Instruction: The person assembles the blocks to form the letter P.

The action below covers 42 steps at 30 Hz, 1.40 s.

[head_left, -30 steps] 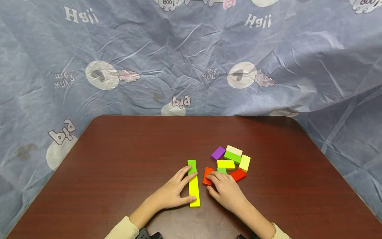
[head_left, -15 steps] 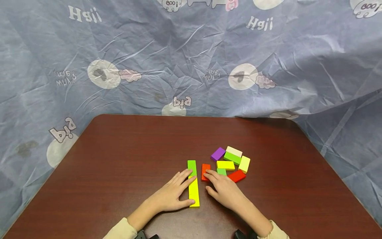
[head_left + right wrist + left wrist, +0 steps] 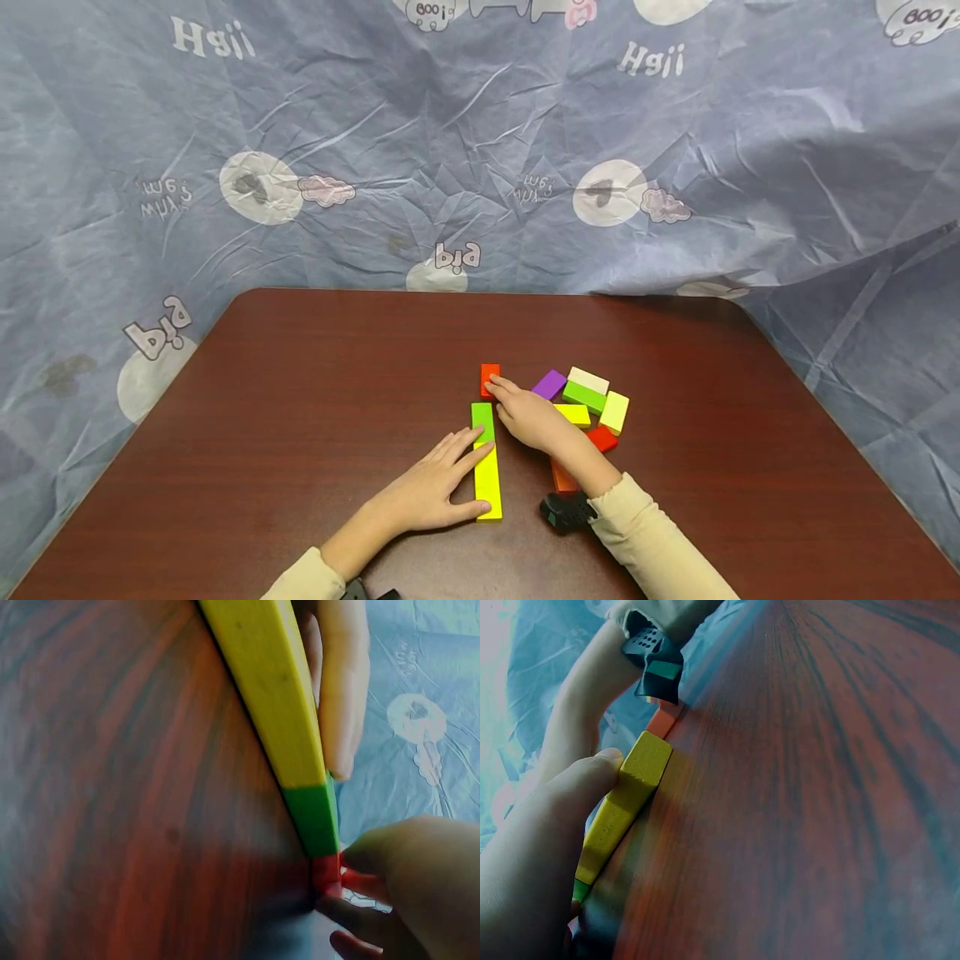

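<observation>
A line of flat blocks runs away from the near side in the head view: a long yellow stretch (image 3: pixel 487 487), then a green block (image 3: pixel 482 414). My left hand (image 3: pixel 429 490) lies spread along its left side, thumb on the near yellow end and fingertips at the green and yellow join. My right hand (image 3: pixel 534 419) reaches across to a red block (image 3: pixel 490 375) beyond the green one and pinches it. In the right wrist view the red block (image 3: pixel 326 874) stands in line with the green one, close at its end, between thumb and finger.
Right of the line lie loose blocks: purple (image 3: pixel 550 383), cream (image 3: pixel 588 381), green (image 3: pixel 585 397), yellow (image 3: pixel 576 415), pale yellow (image 3: pixel 614 412) and red (image 3: pixel 603 438). An orange-red block (image 3: pixel 562 477) shows beneath the right forearm. A printed cloth (image 3: pixel 450 125) hangs behind the table (image 3: pixel 337 358).
My right hand has carried the red block from beside the line, away and to the left, to beyond the green block. The left hand stays on the line.
</observation>
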### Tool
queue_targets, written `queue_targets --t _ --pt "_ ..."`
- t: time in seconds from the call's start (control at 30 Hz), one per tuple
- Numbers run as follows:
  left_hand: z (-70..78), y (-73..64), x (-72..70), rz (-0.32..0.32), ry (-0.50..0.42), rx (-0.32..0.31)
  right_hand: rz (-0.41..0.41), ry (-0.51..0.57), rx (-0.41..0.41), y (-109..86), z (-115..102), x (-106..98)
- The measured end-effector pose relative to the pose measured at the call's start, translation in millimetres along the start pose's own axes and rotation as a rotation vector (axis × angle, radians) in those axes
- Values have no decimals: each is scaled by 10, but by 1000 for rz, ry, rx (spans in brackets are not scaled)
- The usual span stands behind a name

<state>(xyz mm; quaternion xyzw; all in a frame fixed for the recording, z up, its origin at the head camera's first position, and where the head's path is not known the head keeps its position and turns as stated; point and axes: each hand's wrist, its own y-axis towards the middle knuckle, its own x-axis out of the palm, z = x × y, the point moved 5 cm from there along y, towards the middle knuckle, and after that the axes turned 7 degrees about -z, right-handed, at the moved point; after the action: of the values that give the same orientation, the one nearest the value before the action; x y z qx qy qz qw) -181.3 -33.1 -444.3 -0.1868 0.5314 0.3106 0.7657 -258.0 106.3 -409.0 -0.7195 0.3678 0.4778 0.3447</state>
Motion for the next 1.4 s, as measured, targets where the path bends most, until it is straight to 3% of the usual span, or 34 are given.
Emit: queue_targets --t 0.3,0.83,1.4 --pt "-4 0 -15 -13 6 -10 -6 27 -73 43 -77 65" --pt "-6 11 -24 -27 9 -31 41 42 -87 48 -87 64" --pt "42 54 -5 -49 -22 -22 23 99 -72 -17 19 93"
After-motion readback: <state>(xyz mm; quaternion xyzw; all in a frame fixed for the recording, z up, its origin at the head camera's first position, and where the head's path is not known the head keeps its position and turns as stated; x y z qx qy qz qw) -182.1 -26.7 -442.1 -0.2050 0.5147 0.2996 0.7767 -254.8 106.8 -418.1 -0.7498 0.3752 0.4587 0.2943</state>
